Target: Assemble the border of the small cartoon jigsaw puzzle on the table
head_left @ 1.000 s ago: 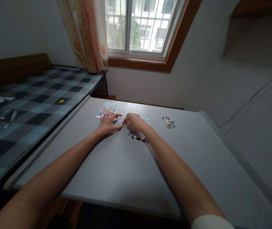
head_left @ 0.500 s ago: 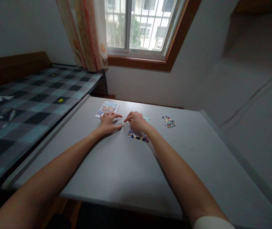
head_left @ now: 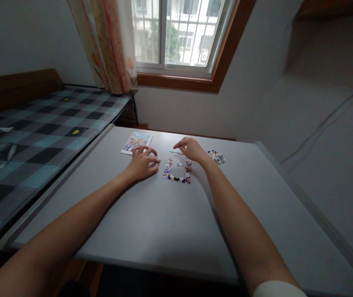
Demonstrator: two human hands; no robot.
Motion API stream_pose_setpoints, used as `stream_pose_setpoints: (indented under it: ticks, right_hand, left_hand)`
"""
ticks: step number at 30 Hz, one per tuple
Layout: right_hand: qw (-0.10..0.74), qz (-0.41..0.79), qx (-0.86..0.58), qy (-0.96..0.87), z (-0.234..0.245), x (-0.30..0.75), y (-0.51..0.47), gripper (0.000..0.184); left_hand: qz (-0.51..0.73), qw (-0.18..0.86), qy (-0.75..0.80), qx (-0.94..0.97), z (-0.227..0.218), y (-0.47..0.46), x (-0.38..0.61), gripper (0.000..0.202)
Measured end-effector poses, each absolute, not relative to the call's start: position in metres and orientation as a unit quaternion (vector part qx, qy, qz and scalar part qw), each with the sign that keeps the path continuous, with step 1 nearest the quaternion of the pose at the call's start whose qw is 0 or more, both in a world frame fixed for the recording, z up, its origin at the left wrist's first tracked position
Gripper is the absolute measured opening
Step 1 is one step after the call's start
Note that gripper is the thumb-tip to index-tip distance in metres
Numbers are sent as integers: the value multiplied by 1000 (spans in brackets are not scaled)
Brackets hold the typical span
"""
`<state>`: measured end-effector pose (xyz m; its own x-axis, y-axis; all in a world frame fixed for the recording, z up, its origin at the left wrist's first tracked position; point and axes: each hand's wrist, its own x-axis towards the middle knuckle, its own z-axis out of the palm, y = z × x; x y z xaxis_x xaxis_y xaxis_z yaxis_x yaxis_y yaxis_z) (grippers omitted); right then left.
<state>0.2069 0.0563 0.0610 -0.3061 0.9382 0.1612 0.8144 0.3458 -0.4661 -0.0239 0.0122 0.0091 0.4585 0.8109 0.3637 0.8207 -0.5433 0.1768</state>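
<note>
My left hand (head_left: 143, 163) rests on the table with fingers curled. Its thumb and index fingertips come together at a small jigsaw piece (head_left: 160, 159). My right hand (head_left: 191, 149) is farther forward, its fingers bent down at a light-blue puzzle strip (head_left: 175, 151); the palm hides the strip's right end. Just nearer to me lies a partly joined puzzle border (head_left: 176, 179), with left, bottom and right sides showing. Inside it sits a loose puzzle piece (head_left: 180, 164). The picture sheet (head_left: 136, 141) is behind my left hand.
A pile of loose puzzle pieces (head_left: 217, 156) lies right of my right hand. The white table (head_left: 151, 222) meets a bed with a checked cover (head_left: 80, 119) on the left. Beyond the table are a wall, a curtain (head_left: 111, 49) and a barred window.
My right hand has moved forward and right, off the middle of the border, which now shows. The light-blue strip stands apart from the border's sides. My left fingers have drawn closer together.
</note>
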Motion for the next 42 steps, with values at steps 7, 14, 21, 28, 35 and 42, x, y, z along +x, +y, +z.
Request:
stream_pose_setpoints:
  ticks: [7,14,21,28,35,42]
  right_hand:
    - [195,160,-560,-789,62,207,56,32]
    - [168,164,-567,-790,59,208,57,33]
    - [169,171,-567,-788,54,209,57,31]
    - [169,164,-575,-784,52,215,60,28]
    - [144,154,-579,-788,55,208,55,27]
    - [136,147,-574,-794,55,204,54,27]
  left_hand:
    - [-199,-13,-488,-850,7,12,-19,25]
    - [-244,-39,-529,-812,4,14,-20,28]
    - [-231,-33,-559,-795,9,10,-16,33]
    - [-237,-21,-582,-777,9,1,-9,34]
    - [-214,-7,-596,-774,6,2,-8,33]
    - [-211,-40,-623,-752,3,10,-9,25]
